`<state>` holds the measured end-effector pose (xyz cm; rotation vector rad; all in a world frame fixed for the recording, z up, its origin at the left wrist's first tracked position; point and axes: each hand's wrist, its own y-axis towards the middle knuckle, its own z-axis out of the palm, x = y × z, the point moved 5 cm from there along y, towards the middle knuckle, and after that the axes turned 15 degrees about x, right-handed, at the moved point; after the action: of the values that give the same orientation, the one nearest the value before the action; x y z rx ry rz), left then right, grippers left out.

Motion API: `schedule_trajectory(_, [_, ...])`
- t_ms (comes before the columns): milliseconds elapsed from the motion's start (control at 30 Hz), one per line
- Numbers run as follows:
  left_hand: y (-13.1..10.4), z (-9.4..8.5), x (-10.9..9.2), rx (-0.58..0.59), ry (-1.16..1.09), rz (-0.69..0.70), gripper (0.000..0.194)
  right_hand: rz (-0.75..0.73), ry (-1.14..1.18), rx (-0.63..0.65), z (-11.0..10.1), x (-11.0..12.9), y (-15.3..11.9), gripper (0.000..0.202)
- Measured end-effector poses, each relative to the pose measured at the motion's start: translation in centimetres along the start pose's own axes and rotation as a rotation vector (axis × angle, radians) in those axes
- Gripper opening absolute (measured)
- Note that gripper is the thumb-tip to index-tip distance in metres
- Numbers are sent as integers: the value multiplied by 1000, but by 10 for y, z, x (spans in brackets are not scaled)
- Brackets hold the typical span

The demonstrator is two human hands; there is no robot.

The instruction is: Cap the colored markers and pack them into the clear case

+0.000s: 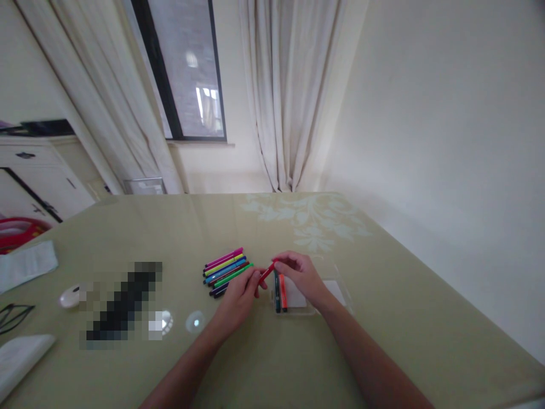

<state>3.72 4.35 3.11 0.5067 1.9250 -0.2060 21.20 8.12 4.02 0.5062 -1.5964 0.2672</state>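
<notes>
A red felt-tip pen (268, 272) slants between my two hands, above the table. My left hand (243, 291) pinches its lower end, and my right hand (296, 271) has thumb and fingers closed on its upper end. Beneath my right hand lies an open clear plastic case (298, 312), partly hidden by the hand and forearm. Inside its left part a dark pen (277, 295) and an orange-red pen (283, 292) lie side by side. Several felt-tip pens (225, 270) in pink, yellow, blue, green and dark colours lie in a row left of my left hand, which covers some of their ends.
The glossy table (170, 227) has a pale floral pattern at its far right. At the left are a white mouse (70, 296), a folded cloth or paper (28, 264), dark-framed glasses (15, 317) and a white object (23, 358). A blurred-out dark patch lies nearby. A wall borders the right side.
</notes>
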Motion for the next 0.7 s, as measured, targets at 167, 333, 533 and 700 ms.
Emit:
schedule_trajectory(167, [2,3,7,57,-103,5,38,6,117,-162,-20,-2,0,30])
schedule_trajectory(333, [-2,4,3,-31,-60,-10,35,24,206,-155,-16,-6,0,38])
schedule_trajectory(533, [-6,1,-3,-119,7,6,27,46,221,-129,-11,-10,1,44])
schedule_trajectory(700, [-6,2,-6,-143,36,26,25,42,233,-119,-9,-10,1,44])
